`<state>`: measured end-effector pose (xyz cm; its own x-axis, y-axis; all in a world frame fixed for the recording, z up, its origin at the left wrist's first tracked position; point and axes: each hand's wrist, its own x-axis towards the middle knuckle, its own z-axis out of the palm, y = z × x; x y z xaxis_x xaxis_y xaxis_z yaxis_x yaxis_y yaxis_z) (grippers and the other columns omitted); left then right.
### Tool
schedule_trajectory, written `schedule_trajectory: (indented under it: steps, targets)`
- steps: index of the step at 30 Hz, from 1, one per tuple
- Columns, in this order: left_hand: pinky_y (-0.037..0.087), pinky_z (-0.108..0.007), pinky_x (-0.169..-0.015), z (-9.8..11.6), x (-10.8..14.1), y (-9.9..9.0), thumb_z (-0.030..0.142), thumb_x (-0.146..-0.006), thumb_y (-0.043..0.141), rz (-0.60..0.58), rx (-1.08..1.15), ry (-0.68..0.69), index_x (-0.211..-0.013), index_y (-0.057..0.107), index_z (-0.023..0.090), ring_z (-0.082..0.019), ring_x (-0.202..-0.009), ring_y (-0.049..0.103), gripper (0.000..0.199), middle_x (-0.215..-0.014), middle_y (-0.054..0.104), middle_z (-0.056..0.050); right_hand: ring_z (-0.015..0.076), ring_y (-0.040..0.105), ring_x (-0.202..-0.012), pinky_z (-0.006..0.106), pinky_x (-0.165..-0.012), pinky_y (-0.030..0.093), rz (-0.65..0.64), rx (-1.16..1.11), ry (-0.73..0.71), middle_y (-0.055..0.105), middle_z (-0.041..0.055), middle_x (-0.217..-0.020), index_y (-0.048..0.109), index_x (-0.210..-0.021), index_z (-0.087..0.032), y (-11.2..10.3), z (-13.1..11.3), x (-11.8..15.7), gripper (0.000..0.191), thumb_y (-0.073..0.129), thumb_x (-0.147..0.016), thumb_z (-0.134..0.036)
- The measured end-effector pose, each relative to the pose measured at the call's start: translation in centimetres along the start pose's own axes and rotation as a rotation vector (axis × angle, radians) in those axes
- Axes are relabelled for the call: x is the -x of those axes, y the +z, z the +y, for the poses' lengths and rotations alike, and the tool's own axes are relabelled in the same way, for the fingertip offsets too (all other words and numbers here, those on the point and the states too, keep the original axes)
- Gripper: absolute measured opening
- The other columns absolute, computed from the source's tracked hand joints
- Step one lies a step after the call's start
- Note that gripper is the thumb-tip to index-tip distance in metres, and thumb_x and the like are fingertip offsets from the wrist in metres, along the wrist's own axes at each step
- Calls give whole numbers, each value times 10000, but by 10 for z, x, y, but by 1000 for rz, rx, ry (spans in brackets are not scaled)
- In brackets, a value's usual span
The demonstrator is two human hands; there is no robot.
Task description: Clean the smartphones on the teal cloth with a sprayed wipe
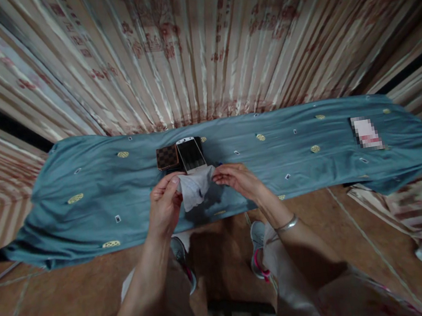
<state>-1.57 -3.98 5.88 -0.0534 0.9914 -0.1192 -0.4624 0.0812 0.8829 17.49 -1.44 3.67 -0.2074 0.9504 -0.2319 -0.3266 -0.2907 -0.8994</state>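
Note:
Between my two hands a small pale grey-white cloth (195, 191) hangs above the near part of the table. My left hand (165, 199) pinches its left corner between thumb and fingers. On the other side, my right hand (238, 177) has its fingers closed on the right corner. Just beyond the cloth lies a white smartphone (191, 154) with a dark screen, its lower end partly covered by the cloth. A brown checkered wallet (167, 157) sits against the phone's left side. Something dark shows under the phone, too hidden to name.
A blue-green patterned cloth (274, 159) covers the long narrow table. Far right on it lies a flat item (366, 133), blurred out. Pleated curtains (187, 50) hang behind and at both sides. My shoes (259, 240) and a dark stool or bar (241, 307) are below on the tiled floor.

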Motion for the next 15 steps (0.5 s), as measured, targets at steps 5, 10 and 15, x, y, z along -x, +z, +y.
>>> schedule_trajectory:
  steps: [5,10,15]
  targets:
    - [475,-236,-552,2,0,0,350,-605,786,25,3,8,-760,695,169,-149,-613,638,255,-613,666,-11,107,623,-696,238,-701,481,5,-67,22,704,1,-731,726,-705,-195,6,3,1,248,798,-559,-382]
    - [498,-255,-582,2,2,3,366,-591,794,24,-5,-2,-759,695,174,-159,-623,646,274,-606,665,-8,91,593,-646,222,-648,452,42,11,21,684,-23,-685,720,-739,-195,12,14,-3,283,833,-523,-338]
    - [475,-237,-555,1,1,1,369,-608,786,21,-21,22,-766,705,175,-142,-591,624,264,-604,659,-7,81,555,-571,220,-591,452,77,-15,-3,647,-38,-609,694,-636,-191,16,15,-5,260,845,-473,-324]
